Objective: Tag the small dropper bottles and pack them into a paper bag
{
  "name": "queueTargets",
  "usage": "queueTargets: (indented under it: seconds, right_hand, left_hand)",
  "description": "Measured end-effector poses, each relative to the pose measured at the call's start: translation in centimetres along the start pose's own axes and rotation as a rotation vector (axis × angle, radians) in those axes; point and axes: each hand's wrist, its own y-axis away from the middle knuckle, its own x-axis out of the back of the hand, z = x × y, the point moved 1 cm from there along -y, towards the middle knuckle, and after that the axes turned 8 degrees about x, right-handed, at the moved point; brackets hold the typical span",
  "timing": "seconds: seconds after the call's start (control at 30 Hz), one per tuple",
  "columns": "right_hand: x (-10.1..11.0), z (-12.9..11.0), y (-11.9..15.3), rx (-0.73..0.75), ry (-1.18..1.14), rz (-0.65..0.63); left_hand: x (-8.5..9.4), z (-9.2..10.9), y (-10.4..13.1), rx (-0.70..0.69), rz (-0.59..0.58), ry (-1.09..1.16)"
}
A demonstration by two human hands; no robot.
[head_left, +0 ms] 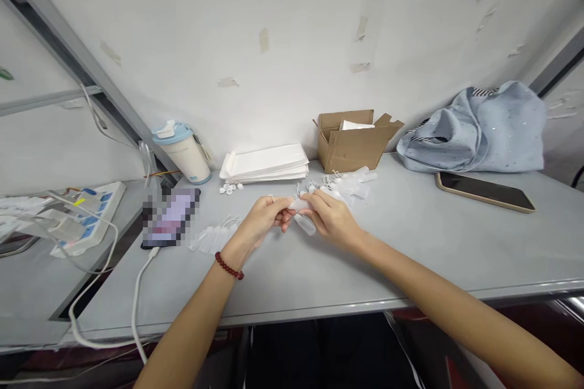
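My left hand (264, 217) and my right hand (332, 217) meet over the middle of the grey desk. Both are closed, pinching a small translucent white piece (298, 204) between thumbs and fingers. Its exact kind cannot be made out. Another translucent white piece (305, 225) shows just under the right fingers; whether it is held is unclear. Behind the right hand lies a loose pile of similar translucent pieces (358, 182) with thin strings. More such pieces (213, 238) with white loops lie in a row left of my left hand.
Small round white parts (231, 188) lie before a stack of white envelopes (267, 164). An open cardboard box (349, 152) stands against the wall. A cup (187, 155), a charging phone (173, 219), a blue cloth bag (483, 130), another phone (486, 191) and a power strip (93, 219) surround the area.
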Motion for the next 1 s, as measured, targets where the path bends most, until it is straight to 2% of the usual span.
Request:
queueTargets:
  seconds: [0.27,0.67,0.83,1.0]
  right_hand:
    - [0.6,0.0,-0.5,-0.124,-0.18,-0.041]
    - [1.0,0.0,-1.1,-0.465,-0.43,-0.111]
    - [0.8,0.2,-1.0,-0.456,-0.332,-0.083]
    - [0.8,1.1,-0.8,-0.431,-0.111,-0.035]
  left_hand:
    - [0.3,-0.3,0.0,0.012,-0.042,-0.008]
    - [-0.7,0.1,-0.1,-0.083,0.085,-0.19]
    - [-0.1,-0.2,-0.5,-0.112,0.234,-0.296]
    - [3.0,-0.3,-1.4,-0.146,0.529,-0.463]
